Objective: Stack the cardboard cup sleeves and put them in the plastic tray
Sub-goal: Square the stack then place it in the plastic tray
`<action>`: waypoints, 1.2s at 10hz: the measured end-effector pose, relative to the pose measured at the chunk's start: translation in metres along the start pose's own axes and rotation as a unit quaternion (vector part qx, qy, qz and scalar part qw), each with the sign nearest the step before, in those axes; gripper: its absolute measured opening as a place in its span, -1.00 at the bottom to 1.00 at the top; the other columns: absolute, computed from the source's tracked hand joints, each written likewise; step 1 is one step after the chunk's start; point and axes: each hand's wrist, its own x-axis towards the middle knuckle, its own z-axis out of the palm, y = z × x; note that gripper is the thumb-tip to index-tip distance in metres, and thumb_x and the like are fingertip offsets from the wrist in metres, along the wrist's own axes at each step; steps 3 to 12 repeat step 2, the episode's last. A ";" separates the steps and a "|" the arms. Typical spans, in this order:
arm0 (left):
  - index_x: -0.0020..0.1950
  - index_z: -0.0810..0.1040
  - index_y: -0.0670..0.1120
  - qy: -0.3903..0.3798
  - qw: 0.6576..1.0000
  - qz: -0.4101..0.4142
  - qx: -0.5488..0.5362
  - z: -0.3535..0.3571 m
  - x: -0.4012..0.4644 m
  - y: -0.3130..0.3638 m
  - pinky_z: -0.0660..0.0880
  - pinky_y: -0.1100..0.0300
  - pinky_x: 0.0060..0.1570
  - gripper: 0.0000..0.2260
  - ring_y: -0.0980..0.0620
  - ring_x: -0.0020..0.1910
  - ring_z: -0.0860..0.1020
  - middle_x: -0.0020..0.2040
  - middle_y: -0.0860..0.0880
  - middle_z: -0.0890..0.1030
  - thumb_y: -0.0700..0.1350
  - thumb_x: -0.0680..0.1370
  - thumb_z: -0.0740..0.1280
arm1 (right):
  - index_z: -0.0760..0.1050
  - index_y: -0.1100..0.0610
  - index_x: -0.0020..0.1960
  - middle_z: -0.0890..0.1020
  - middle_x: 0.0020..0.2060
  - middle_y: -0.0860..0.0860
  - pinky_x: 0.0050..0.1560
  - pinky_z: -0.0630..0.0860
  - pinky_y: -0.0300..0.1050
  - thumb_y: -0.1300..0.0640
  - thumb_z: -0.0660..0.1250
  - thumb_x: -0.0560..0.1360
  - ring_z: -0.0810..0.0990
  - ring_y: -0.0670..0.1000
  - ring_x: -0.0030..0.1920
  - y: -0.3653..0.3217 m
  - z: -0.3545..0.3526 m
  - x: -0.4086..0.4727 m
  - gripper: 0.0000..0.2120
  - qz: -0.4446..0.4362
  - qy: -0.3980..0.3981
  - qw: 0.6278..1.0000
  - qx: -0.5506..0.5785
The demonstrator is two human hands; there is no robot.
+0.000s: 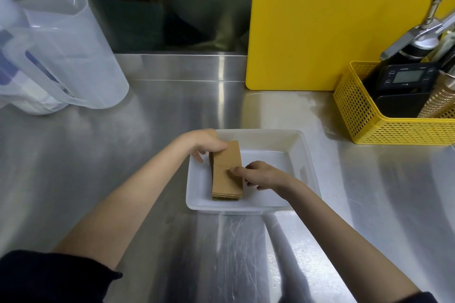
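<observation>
A flat stack of brown cardboard cup sleeves (pixel 226 177) lies inside the white plastic tray (pixel 302 155), in its left half, long side running away from me. My left hand (pixel 205 144) curls over the stack's far end, fingers on its far left corner. My right hand (pixel 258 174) comes in from the right; its fingertips press on the top sleeve near the middle and its thumb side grips the stack's right edge. The lower sleeves show only as layered edges at the near end.
Clear plastic measuring jugs (pixel 61 56) stand at the left. A yellow cutting board (pixel 332 19) leans at the back right. A yellow mesh basket (pixel 394 118) holding a digital scale and tools sits right of the tray. All rest on a steel counter (pixel 123 155).
</observation>
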 end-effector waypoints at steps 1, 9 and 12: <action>0.16 0.39 -0.21 0.026 1.000 0.007 0.002 -0.006 -0.013 0.001 0.54 0.07 0.02 -0.71 -0.13 0.21 0.44 0.17 -0.13 0.40 -0.07 0.54 0.14 | 0.32 0.20 0.36 0.46 0.23 0.08 0.19 0.34 -0.13 -0.15 0.21 0.48 0.44 0.05 0.21 -0.006 -0.010 -0.011 -0.41 -0.019 0.036 0.998 -0.044; 0.29 0.36 -0.21 0.044 0.999 0.021 0.008 -0.010 -0.020 0.003 0.51 0.08 0.05 -0.63 -0.10 0.24 0.43 0.31 -0.13 0.40 -0.05 0.55 0.13 | 0.27 0.19 0.40 0.40 0.37 0.09 0.32 0.29 -0.11 -0.11 0.21 0.50 0.38 0.09 0.35 -0.012 -0.016 -0.021 -0.42 -0.037 0.075 0.992 -0.091; 0.29 0.36 -0.21 0.044 0.999 0.021 0.008 -0.010 -0.020 0.003 0.51 0.08 0.05 -0.63 -0.10 0.24 0.43 0.31 -0.13 0.40 -0.05 0.55 0.13 | 0.27 0.19 0.40 0.40 0.37 0.09 0.32 0.29 -0.11 -0.11 0.21 0.50 0.38 0.09 0.35 -0.012 -0.016 -0.021 -0.42 -0.037 0.075 0.992 -0.091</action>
